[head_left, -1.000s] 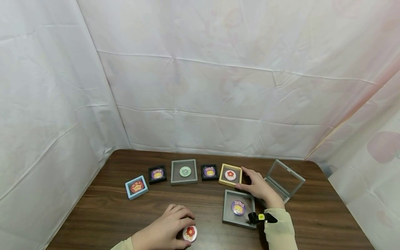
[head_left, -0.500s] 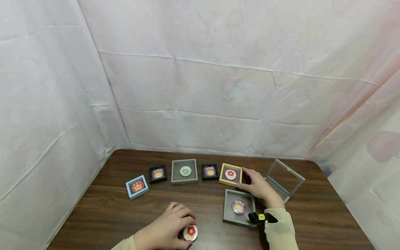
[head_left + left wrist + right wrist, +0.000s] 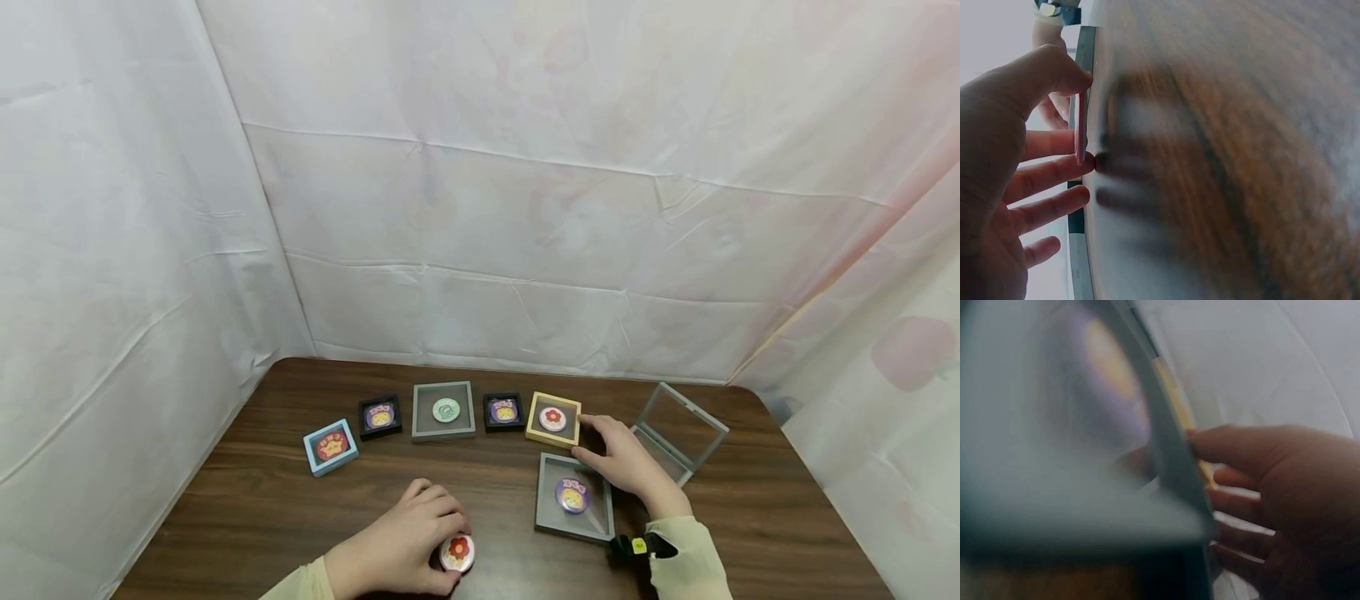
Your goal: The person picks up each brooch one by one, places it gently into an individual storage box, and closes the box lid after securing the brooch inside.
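Note:
My left hand point(image 3: 408, 542) pinches a round pin badge point(image 3: 457, 553) with a red flower between thumb and fingertips, low over the tabletop. Edge-on in the left wrist view, the same badge point(image 3: 1081, 128) sits between thumb and fingers. My right hand point(image 3: 630, 462) is by the right side of a yellow display frame point(image 3: 553, 421), its thumb and index fingertips right at the edge and its fingers loosely extended. A similar red-flower badge point(image 3: 552, 419) lies inside that frame. Just below, a large grey frame point(image 3: 574, 532) holds a purple bear badge point(image 3: 572, 496).
Across the back of the wooden table point(image 3: 300, 533) stand a blue frame point(image 3: 331, 447), two black frames point(image 3: 380, 417) and a grey frame point(image 3: 443, 435), each with a badge. A hinged grey case point(image 3: 680, 433) stands opened behind my right hand. White cloth point(image 3: 480, 225) hangs behind.
My right hand has drawn slightly back and to the right, its fingers easing off the yellow frame's side. The left hand keeps its pinch on the badge, almost unmoved.

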### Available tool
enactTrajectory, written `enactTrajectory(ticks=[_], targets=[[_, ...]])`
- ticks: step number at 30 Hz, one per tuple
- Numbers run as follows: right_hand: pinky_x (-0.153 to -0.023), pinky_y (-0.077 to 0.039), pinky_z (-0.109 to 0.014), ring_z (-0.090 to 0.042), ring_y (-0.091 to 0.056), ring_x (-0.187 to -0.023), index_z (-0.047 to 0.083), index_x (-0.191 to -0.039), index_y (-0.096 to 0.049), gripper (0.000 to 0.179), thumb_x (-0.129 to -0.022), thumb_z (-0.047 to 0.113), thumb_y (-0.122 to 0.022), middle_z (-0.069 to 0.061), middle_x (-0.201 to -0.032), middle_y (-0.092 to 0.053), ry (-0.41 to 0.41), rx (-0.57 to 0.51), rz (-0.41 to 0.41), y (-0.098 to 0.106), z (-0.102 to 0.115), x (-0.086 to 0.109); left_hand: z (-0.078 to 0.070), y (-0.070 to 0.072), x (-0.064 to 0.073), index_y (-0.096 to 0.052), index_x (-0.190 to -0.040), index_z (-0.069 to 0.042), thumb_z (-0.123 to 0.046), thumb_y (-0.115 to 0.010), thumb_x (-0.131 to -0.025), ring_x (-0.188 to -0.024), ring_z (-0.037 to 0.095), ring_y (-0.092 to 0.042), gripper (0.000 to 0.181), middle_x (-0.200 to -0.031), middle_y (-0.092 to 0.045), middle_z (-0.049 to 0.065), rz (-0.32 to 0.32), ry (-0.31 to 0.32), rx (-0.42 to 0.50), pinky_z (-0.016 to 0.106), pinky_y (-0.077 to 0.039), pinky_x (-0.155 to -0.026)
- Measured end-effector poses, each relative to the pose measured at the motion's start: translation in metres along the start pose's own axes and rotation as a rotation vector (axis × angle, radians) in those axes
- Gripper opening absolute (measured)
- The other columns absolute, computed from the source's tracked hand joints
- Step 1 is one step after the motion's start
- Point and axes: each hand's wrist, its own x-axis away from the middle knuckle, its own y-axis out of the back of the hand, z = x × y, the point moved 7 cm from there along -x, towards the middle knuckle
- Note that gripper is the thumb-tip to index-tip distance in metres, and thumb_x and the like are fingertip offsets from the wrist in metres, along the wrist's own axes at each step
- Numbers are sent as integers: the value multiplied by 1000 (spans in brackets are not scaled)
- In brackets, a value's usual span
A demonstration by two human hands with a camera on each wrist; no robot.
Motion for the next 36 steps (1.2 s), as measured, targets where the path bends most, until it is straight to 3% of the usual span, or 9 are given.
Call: enactTrajectory(ticks=[14, 19, 25, 31, 36], targets=[[-108, -48, -67, -45, -58, -138, 7, -143, -69, 42, -107, 28, -74, -17, -149, -62, 124, 74, -28, 28, -5, 37, 2, 0, -2, -77, -117, -25, -44, -90, -81, -105, 7, -59, 42, -105, -66, -15, 17, 10, -28, 41, -44, -97], [-101, -54, -62, -38, -64, -131, 8, -140, -70, 39, -106, 25, -76, -8, -140, -69, 148, 86, -64, 42, -5, 49, 1, 3, -2, -77, -114, -24, -43, -90, -81, -102, 7, -58, 40, -103, -66, -15, -1, 9, -29, 40, -44, -96], [-86, -62, -43, -31, -72, -115, 10, -133, -74, 31, -105, 22, -77, -3, -131, -72, 117, 58, -73, 51, -15, 66, 1, 4, -2, -76, -113, -24, -44, -91, -80, -100, 7, -58, 41, -101, -65, -15, -16, 1, -45, 40, -44, -95], [-85, -63, -40, -32, -73, -113, 10, -133, -74, 31, -106, 24, -76, -3, -132, -73, 88, 38, -74, 61, -24, 81, 0, 4, -1, -77, -110, -25, -48, -91, -81, -100, 6, -58, 39, -100, -64, -16, -10, 0, -53, 40, -44, -96], [-84, -62, -35, -19, -74, -107, 10, -131, -75, 29, -105, 21, -77, 0, -130, -74, 74, 14, -81, 72, -33, 94, 0, 5, 0, -76, -109, -25, -49, -91, -82, -100, 6, -57, 39, -99, -64, -16, -8, 2, -49, 40, -44, -96]])
